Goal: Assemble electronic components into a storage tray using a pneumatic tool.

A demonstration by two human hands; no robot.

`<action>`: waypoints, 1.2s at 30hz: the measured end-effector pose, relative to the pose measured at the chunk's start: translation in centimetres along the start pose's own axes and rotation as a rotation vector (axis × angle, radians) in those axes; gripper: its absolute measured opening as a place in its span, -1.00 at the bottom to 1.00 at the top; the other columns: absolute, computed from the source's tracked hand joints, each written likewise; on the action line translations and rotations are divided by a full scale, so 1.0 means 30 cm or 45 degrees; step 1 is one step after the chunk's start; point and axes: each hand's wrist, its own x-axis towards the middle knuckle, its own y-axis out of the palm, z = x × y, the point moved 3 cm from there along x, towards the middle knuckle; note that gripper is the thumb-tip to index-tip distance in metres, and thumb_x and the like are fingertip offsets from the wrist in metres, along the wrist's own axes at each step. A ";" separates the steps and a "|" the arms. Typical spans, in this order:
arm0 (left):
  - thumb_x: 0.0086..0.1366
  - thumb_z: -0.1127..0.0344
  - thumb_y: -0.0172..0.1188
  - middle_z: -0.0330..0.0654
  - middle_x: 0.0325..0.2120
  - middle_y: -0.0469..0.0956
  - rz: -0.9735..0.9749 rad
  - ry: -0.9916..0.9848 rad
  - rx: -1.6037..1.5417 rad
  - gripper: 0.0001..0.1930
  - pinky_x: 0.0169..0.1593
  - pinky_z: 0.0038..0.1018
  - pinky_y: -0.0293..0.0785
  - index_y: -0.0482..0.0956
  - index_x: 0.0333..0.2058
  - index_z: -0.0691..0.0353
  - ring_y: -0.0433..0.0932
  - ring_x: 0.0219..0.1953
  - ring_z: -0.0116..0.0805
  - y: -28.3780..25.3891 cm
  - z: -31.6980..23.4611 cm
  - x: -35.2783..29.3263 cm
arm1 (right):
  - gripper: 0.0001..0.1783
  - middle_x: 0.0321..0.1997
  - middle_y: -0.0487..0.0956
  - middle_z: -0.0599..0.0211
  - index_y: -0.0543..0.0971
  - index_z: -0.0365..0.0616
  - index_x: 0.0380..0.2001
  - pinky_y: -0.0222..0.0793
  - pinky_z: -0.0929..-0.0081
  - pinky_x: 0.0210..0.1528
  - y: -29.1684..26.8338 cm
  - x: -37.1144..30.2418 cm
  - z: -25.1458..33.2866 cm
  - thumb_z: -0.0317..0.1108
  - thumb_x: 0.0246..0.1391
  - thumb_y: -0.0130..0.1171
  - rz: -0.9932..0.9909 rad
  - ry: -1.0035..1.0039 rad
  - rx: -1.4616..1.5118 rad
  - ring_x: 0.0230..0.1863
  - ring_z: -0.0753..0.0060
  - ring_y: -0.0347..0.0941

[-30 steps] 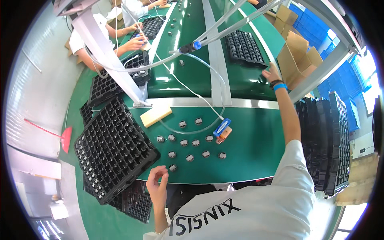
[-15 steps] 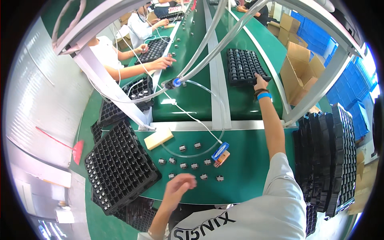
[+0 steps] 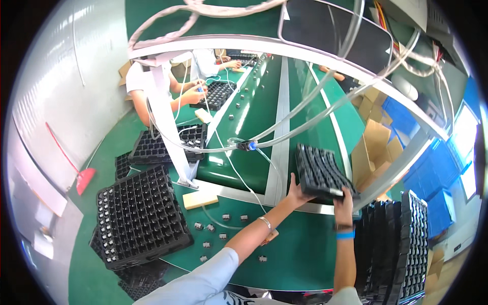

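Now joined by left hand (image 3: pixel 293 189) beside right hand (image 3: pixel 344 199), both gripping black tray (image 3: pixel 321 172) lifted tilted above tabletop (image 3: pixel 300 254); could slip and spill its parts.

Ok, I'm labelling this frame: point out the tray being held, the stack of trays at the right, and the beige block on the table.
black tray (image 3: pixel 321 173), head view, middle of its top face.
tray stack (image 3: pixel 406 244), head view, edge of the upright stack.
beige block (image 3: pixel 200 200), head view, centre of its top.

White wall (image 3: pixel 56 91), green floor (image 3: pixel 101 147), bright windows (image 3: pixel 465 132) at right.
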 end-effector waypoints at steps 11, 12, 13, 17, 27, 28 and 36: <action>0.06 -0.27 -0.06 -0.11 -0.14 0.48 0.034 0.000 -0.058 -0.36 0.01 -0.22 0.31 0.44 -0.09 0.15 0.45 -0.13 -0.17 0.273 0.218 -0.415 | -0.57 -0.07 0.36 0.29 0.32 -0.18 0.01 0.28 0.54 -0.03 0.002 -0.876 0.244 -0.51 0.01 0.01 -0.223 -0.291 -0.425 -0.04 0.43 0.32; 0.06 -0.27 -0.06 -0.13 -0.15 0.49 0.030 0.006 -0.071 -0.36 0.01 -0.25 0.31 0.43 -0.08 0.14 0.45 -0.13 -0.19 0.314 0.220 -0.482 | -0.53 0.00 0.31 0.26 0.28 -0.18 0.06 0.24 0.52 0.02 -0.053 -0.920 0.263 -0.54 0.01 -0.03 -0.160 -0.350 -0.548 0.01 0.39 0.28; 0.07 -0.26 -0.06 -0.15 -0.17 0.50 0.025 0.016 -0.087 -0.37 0.01 -0.27 0.31 0.43 -0.07 0.13 0.45 -0.13 -0.21 0.343 0.226 -0.547 | -0.49 0.06 0.27 0.23 0.24 -0.19 0.11 0.21 0.50 0.06 -0.079 -0.950 0.288 -0.57 0.01 -0.06 -0.086 -0.409 -0.668 0.06 0.36 0.25; 0.10 -0.21 -0.08 -0.15 -0.07 0.42 -0.101 0.278 -0.067 -0.36 0.08 -0.23 0.23 0.33 0.01 0.15 0.38 -0.02 -0.23 0.420 0.223 -0.791 | -0.11 0.13 0.22 -0.02 -0.05 -0.23 0.18 0.24 0.27 0.09 0.056 -1.092 0.397 -0.28 -0.13 0.23 -0.007 -0.434 -0.928 -0.06 0.10 0.37; 0.07 -0.14 -0.21 -0.09 -0.23 0.49 -0.617 1.073 0.188 -0.43 -0.07 -0.21 0.38 0.43 -0.15 0.20 0.47 -0.20 -0.18 0.371 -0.183 -1.487 | -0.48 -0.08 0.43 0.25 0.32 -0.25 -0.03 0.32 0.42 -0.08 0.714 -1.124 -0.038 -0.42 -0.12 0.14 0.471 0.312 -0.381 -0.13 0.38 0.40; 0.07 -0.14 -0.20 -0.11 -0.28 0.51 -0.828 1.198 0.271 -0.46 -0.12 -0.21 0.42 0.45 -0.19 0.17 0.49 -0.25 -0.20 0.349 -0.249 -1.526 | -0.54 -0.12 0.45 0.28 0.35 -0.26 -0.07 0.33 0.45 -0.12 0.772 -1.112 -0.114 -0.46 -0.12 0.14 0.487 0.347 -0.304 -0.14 0.40 0.40; 0.19 -0.07 -0.05 -0.19 -0.39 0.52 -0.995 1.331 0.656 -0.56 -0.22 -0.41 0.46 0.47 -0.23 0.21 0.50 -0.38 -0.38 -0.017 -0.805 -1.795 | -0.47 -0.06 0.42 0.34 0.28 -0.15 -0.01 0.40 0.46 -0.16 1.079 -1.138 -0.599 -0.50 -0.10 0.19 0.754 0.439 -0.138 -0.09 0.45 0.38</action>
